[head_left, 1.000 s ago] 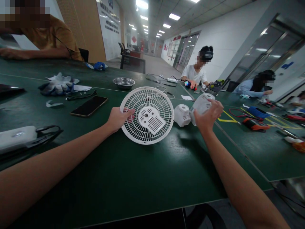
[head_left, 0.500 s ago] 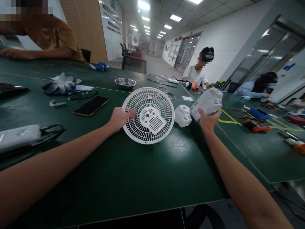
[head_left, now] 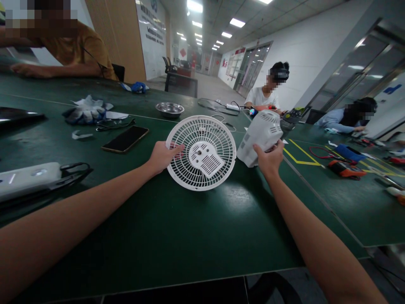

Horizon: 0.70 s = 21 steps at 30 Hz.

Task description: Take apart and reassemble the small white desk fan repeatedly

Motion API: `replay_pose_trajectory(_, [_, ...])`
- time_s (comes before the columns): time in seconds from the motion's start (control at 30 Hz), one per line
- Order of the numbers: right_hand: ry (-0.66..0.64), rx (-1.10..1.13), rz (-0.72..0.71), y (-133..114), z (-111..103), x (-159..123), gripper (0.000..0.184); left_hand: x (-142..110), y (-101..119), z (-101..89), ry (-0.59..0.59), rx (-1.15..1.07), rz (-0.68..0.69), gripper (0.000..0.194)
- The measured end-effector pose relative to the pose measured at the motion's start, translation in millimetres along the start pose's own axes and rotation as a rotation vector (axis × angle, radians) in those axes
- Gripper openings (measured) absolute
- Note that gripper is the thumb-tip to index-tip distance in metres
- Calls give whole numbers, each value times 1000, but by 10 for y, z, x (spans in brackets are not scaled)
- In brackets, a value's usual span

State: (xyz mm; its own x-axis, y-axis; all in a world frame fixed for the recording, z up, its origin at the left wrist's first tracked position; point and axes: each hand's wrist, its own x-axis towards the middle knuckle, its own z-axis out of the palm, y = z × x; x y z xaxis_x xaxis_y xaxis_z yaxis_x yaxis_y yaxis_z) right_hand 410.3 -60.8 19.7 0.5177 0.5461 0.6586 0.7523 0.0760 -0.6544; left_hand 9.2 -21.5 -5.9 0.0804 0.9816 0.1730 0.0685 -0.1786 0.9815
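Note:
My left hand (head_left: 161, 158) grips the left rim of a round white fan grille (head_left: 218, 139), thumb on the front and fingers showing behind the bars. The grille is tilted up, its slotted centre plate facing me. To its right, my right hand (head_left: 270, 158) is closed around a white plastic fan housing (head_left: 257, 133) with vent slots at its top end. The housing leans, its lower end close to the grille's right edge; I cannot tell whether they touch. A thin pale cable (head_left: 226, 122) shows behind the grille.
A metal bowl (head_left: 170, 109) stands behind the grille. Leftward lie a phone (head_left: 125, 139), work gloves (head_left: 87, 110) and a white device (head_left: 30, 179) with a dark strap. An orange multimeter (head_left: 346, 169) and yellow tape lines (head_left: 302, 161) are on the right. Other people sit around the table.
My right hand has brought the housing left and more upright, toward the grille. The smaller white vented cover beside the grille is now hidden from view. My left hand still holds the grille.

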Motion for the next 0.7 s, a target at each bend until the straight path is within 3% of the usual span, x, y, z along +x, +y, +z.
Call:
replay_pose_trajectory(0.13, [122, 5, 50, 362, -196, 277, 96, 23, -38, -1, -5, -2, 15, 22])
replay_pose_trajectory(0.3, [102, 22, 66, 693, -318, 429, 95, 25, -34, 4, 8, 6, 2, 22])
replay_pose_trajectory(0.5, [159, 50, -6, 643, -306, 457, 83, 10, 1, 1, -6, 13, -8, 21])
replay_pose_trajectory(0.7, [79, 181, -18, 656, -319, 498, 87, -3, 9, -5, -6, -1, 0, 21])
